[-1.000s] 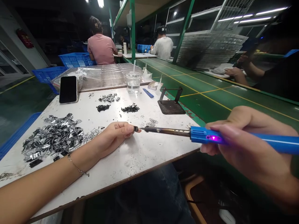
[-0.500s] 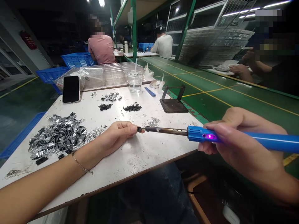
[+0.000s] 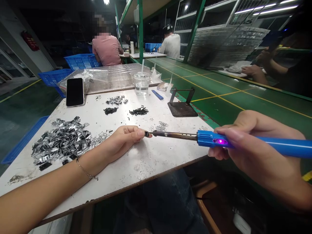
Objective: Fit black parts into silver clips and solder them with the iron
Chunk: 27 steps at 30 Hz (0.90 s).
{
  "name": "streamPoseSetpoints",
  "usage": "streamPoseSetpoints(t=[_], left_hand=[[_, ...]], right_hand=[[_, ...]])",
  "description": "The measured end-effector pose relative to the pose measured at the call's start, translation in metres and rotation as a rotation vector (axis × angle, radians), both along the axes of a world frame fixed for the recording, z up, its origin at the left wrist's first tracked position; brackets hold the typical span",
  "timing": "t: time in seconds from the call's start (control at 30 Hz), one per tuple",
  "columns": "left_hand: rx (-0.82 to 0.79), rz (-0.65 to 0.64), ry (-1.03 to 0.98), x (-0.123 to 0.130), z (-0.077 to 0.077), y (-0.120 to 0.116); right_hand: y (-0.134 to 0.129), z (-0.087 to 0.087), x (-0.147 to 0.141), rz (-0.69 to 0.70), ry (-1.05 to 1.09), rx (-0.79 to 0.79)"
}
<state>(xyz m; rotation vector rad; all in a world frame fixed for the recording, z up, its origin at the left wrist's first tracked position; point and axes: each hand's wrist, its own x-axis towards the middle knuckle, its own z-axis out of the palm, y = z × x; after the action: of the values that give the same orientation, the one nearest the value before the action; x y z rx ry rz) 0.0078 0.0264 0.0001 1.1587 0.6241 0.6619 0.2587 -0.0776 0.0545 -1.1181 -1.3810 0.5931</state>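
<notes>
Left hand (image 3: 129,138) rests low, pinching one small black part (image 3: 146,134); right hand (image 3: 258,146), raised, grips one blue soldering iron (image 3: 207,138), pointing left.

We are seeing a white surface (image 3: 156,175) with a brown edge. On it, we are noticing a mixed silver-and-black heap (image 3: 60,141), an all-black pile (image 3: 138,111), a black-screened, pale-rimmed phone (image 3: 75,92) and a blue strip (image 3: 157,95). Over it, we are seeing a black piece (image 3: 146,134); across its right edge, a soldering iron (image 3: 207,138) is showing bright blue, glowing magenta-pink at its window. Beyond it, we are viewing a pink shirt (image 3: 107,50), a blue basket (image 3: 81,61) and, rightward, a green expanse (image 3: 207,100) crossed by yellow lines.
</notes>
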Motion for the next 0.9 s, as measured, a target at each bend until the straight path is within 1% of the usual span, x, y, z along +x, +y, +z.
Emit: streamPoseSetpoints(t=[0.13,0.23,0.4,0.53,0.73,0.8,0.9], left_hand=[[-0.016,0.025,-0.022,-0.0002,-0.001,0.0004],[-0.015,0.021,-0.019,-0.0004,-0.0017,0.0001],[-0.03,0.008,-0.024,0.0001,-0.0015,-0.0006],[-0.026,0.011,-0.025,0.0007,-0.0015,-0.0006],[-0.025,0.004,-0.029,0.0012,-0.0014,-0.0012],[-0.029,-0.003,-0.039,0.0012,-0.001,-0.0015],[-0.026,-0.006,-0.03,0.0009,-0.0005,-0.0015]], right_hand=[[-0.0065,0.0024,-0.0036,-0.02,-0.002,0.053],[-0.01,0.0032,-0.0066,-0.017,-0.028,0.049],[-0.0074,-0.0012,-0.0057,0.003,-0.081,0.099],[-0.0053,-0.0047,-0.0019,0.05,-0.115,0.116],[-0.0061,-0.0046,-0.0004,-0.019,-0.181,0.099],[-0.0064,-0.0032,-0.0009,-0.009,-0.199,0.101],[-0.0073,-0.0005,-0.0029,-0.003,-0.21,0.06]])
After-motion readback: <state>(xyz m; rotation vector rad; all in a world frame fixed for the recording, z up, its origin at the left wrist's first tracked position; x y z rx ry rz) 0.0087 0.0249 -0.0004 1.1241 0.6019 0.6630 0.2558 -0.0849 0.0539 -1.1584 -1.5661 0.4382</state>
